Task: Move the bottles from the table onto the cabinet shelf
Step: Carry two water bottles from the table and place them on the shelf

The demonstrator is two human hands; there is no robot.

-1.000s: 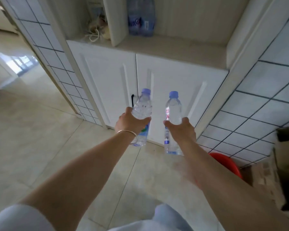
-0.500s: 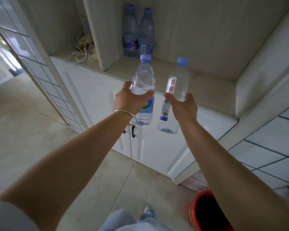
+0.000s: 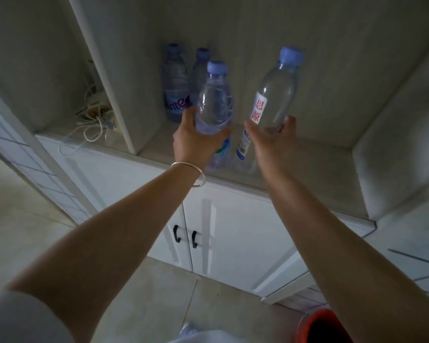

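**Two bottles brought to the lip of the shelf**

Head view: half a second before, both bottles had hung in front of the white cabinet doors, below the shelf edge; now they were raised and carried forward over the pale wood-grain cabinet shelf (image 3: pixel 315 169). The left hand (image 3: pixel 196 142) was clenched around the lower body of the clear ribbed plastic bottle with a lilac cap (image 3: pixel 216 105), which stood nearly upright. The right hand (image 3: pixel 270 139) grasped the smooth clear bottle with a red-character label (image 3: pixel 275 100), tilted so its cap leaned right. Their bases looked to be at or just above the shelf's front strip; contact could not be told. By my judgement, setting down and letting go were all that remained for this pair.

Two more blue-capped bottles (image 3: pixel 181 90) already stood upright at the back of the same compartment, touching each other, leaving bare shelf to the right. A vertical divider (image 3: pixel 109 78) separated a left compartment holding a tangle of white cord (image 3: pixel 92 127). Below were black door handles (image 3: pixel 185 235), a beige tiled floor, and a red bucket (image 3: pixel 325 328) at lower right.
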